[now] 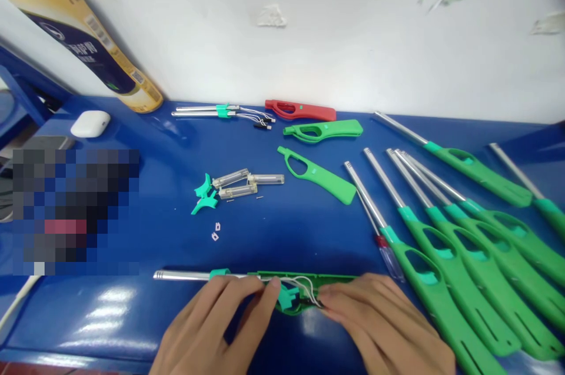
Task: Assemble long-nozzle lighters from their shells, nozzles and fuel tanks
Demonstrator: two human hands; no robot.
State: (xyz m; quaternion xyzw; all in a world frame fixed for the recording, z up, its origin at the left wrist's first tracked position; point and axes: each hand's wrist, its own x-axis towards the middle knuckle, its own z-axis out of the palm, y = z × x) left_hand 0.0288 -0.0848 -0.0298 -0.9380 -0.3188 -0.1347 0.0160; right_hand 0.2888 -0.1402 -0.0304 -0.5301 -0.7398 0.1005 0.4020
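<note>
Low in the middle lies an opened gas lighter, a green half shell (339, 276) with a silver tube (183, 275) pointing left. My left hand (220, 316) presses its fingers on the shell near the tube's teal collar (219, 273). Beside those fingertips sits a teal trigger (288, 297). White wires (311, 288) loop across the shell to a small black piece (316, 302), likely the igniter. Pinched at the fingertips of my right hand (384, 316) is that black piece, partly hidden. My fingers cover much of the shell.
Several assembled green lighters (468, 251) and a screwdriver (389, 257) lie right. Behind are green shell halves (329, 182), a red one (315, 111), tube sets (203, 112), clear fuel tanks (238, 191), teal triggers (203, 204). A yellow bottle (88, 39) and white case (90, 124) stand left.
</note>
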